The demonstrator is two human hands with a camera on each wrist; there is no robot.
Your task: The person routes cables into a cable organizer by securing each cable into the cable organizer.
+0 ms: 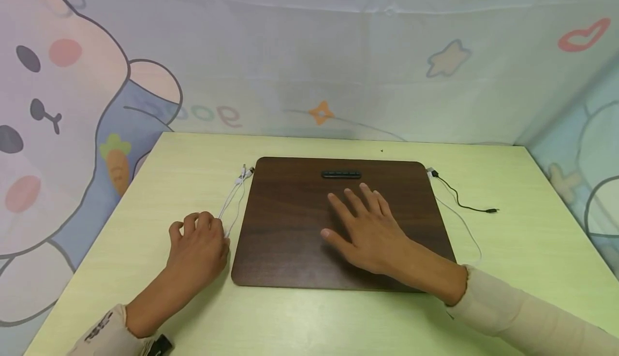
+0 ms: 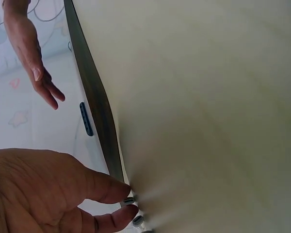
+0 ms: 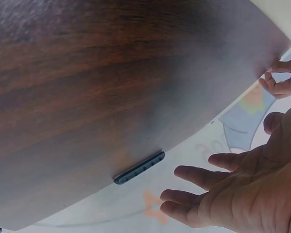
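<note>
- Centred on the worktop [image 1: 314, 321]: brown board [image 1: 285, 227], with dark ridged strip [image 1: 340, 174] near its far edge
- Just beside the board's left edge: white cables [image 1: 237, 183], plug ends toward the far corner, lower run leading to the left hand [image 1: 198, 246]
- Left hand: fingers bent down at the cables; cannot tell whether gripping or only touching
- Right hand [image 1: 369, 235]: released, fingers spread over the board, nothing in grasp
- Possible mix-up: wrong run picked, or both lifted together, owing to closeness of the two white lengths
- Possible slip from the left fingers, given thin, smooth-looking cable
- Possible nudge to strip or board from a low sweep of the right hand; cannot tell if strip fixed or loose
- Possible drag on black cable [image 1: 458, 200] or right-side white cable [image 1: 465, 223] by the right sleeve [image 1: 532, 302]
- Hidden: left fingertips in head view; near right board corner, under the forearm
- Hard to read: plug types, too small
- Cut off: dark object [image 1: 161, 345] at left cuff
</note>
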